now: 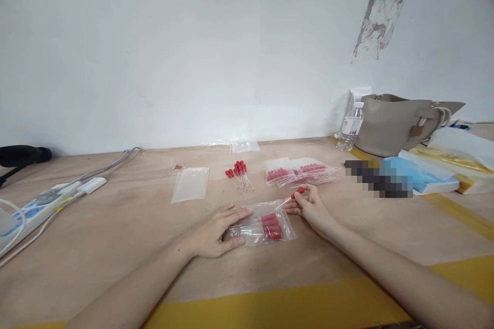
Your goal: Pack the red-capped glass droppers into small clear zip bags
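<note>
A clear zip bag [252, 231] lies flat on the table with several red-bulbed droppers inside, their bulbs toward the right. My left hand [219, 231] rests over the bag's left end, thumb and fingers spread and touching the plastic. Between the thumb and fingers of my right hand [311, 208] is a single dropper [296, 194], held by its red bulb. Its clear tube slants down-left to the bag's upper right edge; whether the tip is inside I cannot tell. Beyond the bag lies a loose bunch of droppers [239, 168].
Filled bags [301, 172] are piled behind my right hand. Flat empty bags [191, 184] lie on the left, another bag [245, 147] by the wall. A power strip [46, 203] with cables is far left. A water bottle [351, 126], grey handbag [397, 123] and blue packet [420, 175] stand right.
</note>
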`<state>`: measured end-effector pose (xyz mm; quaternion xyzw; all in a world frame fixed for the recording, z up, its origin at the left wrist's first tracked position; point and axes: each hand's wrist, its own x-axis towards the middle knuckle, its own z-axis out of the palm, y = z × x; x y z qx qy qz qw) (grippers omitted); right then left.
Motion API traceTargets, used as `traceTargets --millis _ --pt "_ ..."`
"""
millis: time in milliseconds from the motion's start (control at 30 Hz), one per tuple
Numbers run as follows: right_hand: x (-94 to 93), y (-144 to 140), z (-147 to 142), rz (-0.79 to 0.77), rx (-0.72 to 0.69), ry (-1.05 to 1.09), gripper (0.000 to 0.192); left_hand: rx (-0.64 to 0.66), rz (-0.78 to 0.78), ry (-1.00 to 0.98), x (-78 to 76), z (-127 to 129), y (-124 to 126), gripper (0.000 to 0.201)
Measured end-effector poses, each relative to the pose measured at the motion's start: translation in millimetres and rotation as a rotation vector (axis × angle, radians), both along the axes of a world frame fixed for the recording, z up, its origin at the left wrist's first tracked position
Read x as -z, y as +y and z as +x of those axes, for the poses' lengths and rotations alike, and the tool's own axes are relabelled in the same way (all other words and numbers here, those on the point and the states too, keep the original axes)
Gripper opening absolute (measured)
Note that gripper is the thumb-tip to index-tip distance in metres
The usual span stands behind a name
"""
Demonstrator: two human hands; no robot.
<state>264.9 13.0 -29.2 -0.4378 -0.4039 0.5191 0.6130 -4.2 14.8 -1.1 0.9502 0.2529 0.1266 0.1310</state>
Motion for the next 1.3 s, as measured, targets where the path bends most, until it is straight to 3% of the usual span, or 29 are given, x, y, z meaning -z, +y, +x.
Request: traceTargets --millis 133,267,400,500,667,900,1000,1133,1300 --pt "-3.2 -1 5 -0.031 -0.039 -0.105 0.042 0.007 0.004 -0.007 -1.2 0 0 0.058" --pt "-0.2 2 10 0.063 -0.155 -0.538 0.03 0.004 -0.003 -0.002 -1.9 1 -1 0.058" --pt "7.3 9 8 0.198 -0.097 -0.809 0.024 0.009 0.005 -0.025 -1.8 2 -1 0.058" --pt "8.0 12 3 0.197 -0.08 -0.809 0.028 0.006 0.01 -0.027 -2.0 3 -1 0.056" --pt "-0.9 12 3 0.146 -0.378 -0.589 0.033 -0.007 0.009 0.002 -2.0 2 -1 0.058" --pt "6.1 12 0 0.14 -0.145 -0.74 0.028 -0.017 0.011 0.003 -1.8 2 -1 0.059" --pt "4.0 9 0 0.179 -0.26 -0.723 0.022 -0.004 0.002 -0.019 -2.3 2 -2 0.058" --pt "-10.6 6 12 0.119 -0.418 -0.756 0.014 0.024 -0.019 -0.004 -1.7 1 -1 0.055" --pt "-31.2 24 12 0.18 -0.233 -0.96 0.007 0.034 -0.04 0.027 -2.1 0 2 0.054"
